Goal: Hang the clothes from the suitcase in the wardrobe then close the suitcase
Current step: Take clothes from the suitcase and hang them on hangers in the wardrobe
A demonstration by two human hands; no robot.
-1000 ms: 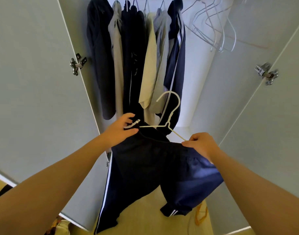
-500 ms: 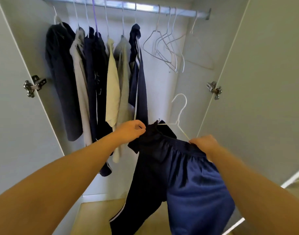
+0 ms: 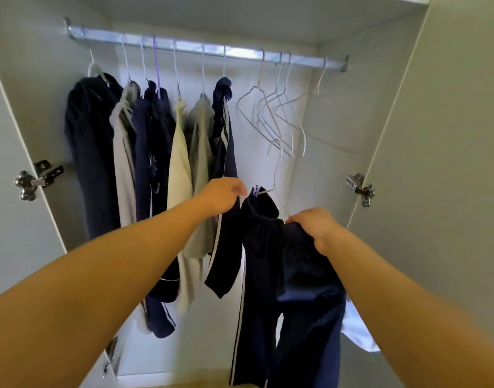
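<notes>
From the head camera, the wardrobe (image 3: pixel 212 15) stands open, with its left door (image 3: pixel 7 219) and right door (image 3: pixel 450 163) swung out to either side. Both arms reach forward into it. The left hand (image 3: pixel 222 196) pinches the left end of a white hanger (image 3: pixel 274 189) between thumb and fingertips. The right hand (image 3: pixel 314 225) has its fingers curled over the waistband of the navy trousers (image 3: pixel 282 275), gripping the cloth at the hanger's right shoulder. The trousers are draped on this hanger between the two hands. Their legs hang down in front of the wardrobe's right half, and a pale stripe runs down the left leg. The hanger's hook points upward, well below the rail (image 3: pixel 201 49), and overlaps the lowest of the empty hangers (image 3: pixel 279 119) in the picture. Whether they touch cannot be told. Those empty hangers hang in a cluster on the right part of the rail. The hung clothes (image 3: pixel 145 163) fill the left part: dark navy, grey and cream pieces side by side, the rightmost one navy with a stripe. A metal left hinge (image 3: pixel 35 179) and a right hinge (image 3: pixel 360 187) sit on the door edges. A bit of white cloth (image 3: pixel 358 331) shows behind the right forearm.
</notes>
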